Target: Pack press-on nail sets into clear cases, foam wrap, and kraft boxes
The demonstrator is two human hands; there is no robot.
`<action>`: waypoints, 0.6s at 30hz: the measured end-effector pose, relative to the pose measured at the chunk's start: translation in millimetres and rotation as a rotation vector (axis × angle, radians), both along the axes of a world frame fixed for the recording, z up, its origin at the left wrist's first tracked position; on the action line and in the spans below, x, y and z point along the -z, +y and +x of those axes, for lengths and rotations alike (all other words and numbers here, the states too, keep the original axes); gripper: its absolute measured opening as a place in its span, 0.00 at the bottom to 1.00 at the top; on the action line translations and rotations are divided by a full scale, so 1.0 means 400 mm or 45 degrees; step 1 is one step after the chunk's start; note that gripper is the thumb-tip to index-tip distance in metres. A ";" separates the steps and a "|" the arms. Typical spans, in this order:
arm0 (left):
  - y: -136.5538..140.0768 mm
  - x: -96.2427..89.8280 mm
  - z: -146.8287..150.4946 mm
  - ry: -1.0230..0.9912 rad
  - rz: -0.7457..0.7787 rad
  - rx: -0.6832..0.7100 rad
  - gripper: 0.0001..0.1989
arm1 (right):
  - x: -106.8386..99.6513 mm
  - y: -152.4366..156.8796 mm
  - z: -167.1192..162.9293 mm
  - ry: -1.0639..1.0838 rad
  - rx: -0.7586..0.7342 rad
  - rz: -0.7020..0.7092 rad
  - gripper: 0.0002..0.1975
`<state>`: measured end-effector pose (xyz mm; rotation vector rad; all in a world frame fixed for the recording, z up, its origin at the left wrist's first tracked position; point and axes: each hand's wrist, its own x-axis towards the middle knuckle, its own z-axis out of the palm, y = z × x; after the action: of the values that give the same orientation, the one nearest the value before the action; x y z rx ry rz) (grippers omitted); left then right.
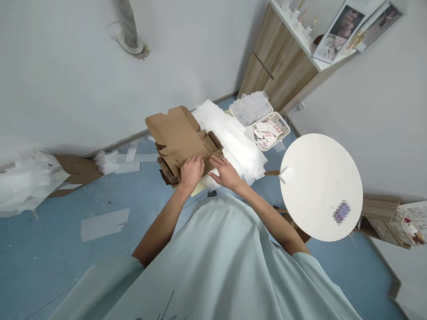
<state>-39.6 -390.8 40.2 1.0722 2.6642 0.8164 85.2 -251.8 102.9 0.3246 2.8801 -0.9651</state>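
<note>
A flattened brown cardboard box [178, 133] lies on top of a stack of folded cardboard, its flaps and slots showing. My left hand [192, 172] is at the near edge of this cardboard, fingers bent and pressed together over it; the fingertips are partly hidden. Just to the right, my right hand [227, 173] rests by the same edge, its thumb held apart from the stretched fingers. Beneath and beside the cardboard lies a pile of thin white packing sheets [230, 138].
Behind the sheets are a bin of clear plastic cases [251, 108] and a white basket [286, 129] of printed cards. A round white table [320, 178] stands right. A wooden cabinet [283, 49] is at the back. Plastic wrapping [30, 182] lies left on the blue floor.
</note>
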 end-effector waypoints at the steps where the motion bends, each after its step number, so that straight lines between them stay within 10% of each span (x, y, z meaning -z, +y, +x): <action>1: 0.001 -0.003 0.002 -0.017 -0.006 0.002 0.17 | 0.011 -0.001 -0.010 -0.031 -0.004 0.017 0.27; 10: -0.013 -0.058 0.034 -0.056 0.177 -0.018 0.17 | 0.024 -0.018 -0.037 -0.330 0.018 0.172 0.16; 18: -0.031 -0.273 0.022 0.084 0.504 -0.097 0.18 | -0.006 -0.016 -0.024 -0.159 0.062 0.070 0.15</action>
<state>-30.6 -403.3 149.3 1.0961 2.6763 1.3905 75.7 -258.4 105.3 0.4449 2.8008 -0.8417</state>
